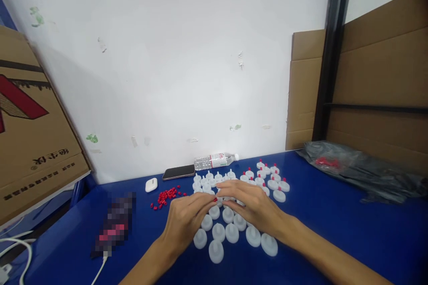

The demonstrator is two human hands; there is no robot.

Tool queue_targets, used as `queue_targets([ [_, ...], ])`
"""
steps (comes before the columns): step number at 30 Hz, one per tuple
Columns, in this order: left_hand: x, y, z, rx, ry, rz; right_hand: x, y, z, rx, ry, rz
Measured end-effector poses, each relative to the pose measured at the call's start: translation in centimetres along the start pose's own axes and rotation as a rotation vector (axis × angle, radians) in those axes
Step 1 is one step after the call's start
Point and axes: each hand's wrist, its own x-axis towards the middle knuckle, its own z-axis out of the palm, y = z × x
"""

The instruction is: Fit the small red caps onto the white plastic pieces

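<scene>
Both hands meet at lower centre of frame, just above the tabletop, in among the white nozzle pieces. Left hand: fingers bunched, thumb side toward centre, tips nearly together. A red bit shows right at those tips; can't tell if it's gripped or already sits on a nozzle. Right hand: half open, fingers arched over the pieces, thumb apart below them. Can't tell if it has hold of a piece, contact is hidden.

Uncapped white pieces run from behind the hands down to bottom centre, round bases down, nozzles up. Red-tipped white pieces are grouped right of centre, behind the right hand. Loose red caps lie in a pile left of centre, near the left hand.

Back edge: clear bottle on its side by the wall, phone lying flat beside it, then a white case. Grey plastic bag at right, red stuff showing in it. Printed cardboard box at far left. Pixelated item lower left, white cable attached.
</scene>
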Motion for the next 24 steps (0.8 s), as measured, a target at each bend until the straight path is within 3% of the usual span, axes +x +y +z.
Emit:
queue_targets([
  [12,0.4,0.4,-0.9,0.230,-0.073,0.139,-0.2,-0.8,0.2,0.048,0.056,0.075],
  [20,0.8,2.2,-1.0,0.239,-0.065,0.249,-0.7,-0.6,0.7,0.000,0.032,-0.161],
  [24,1.3,2.6,-0.9,0.283,-0.071,0.215,-0.2,-0.3,0.6,0.011,0.065,-0.053],
])
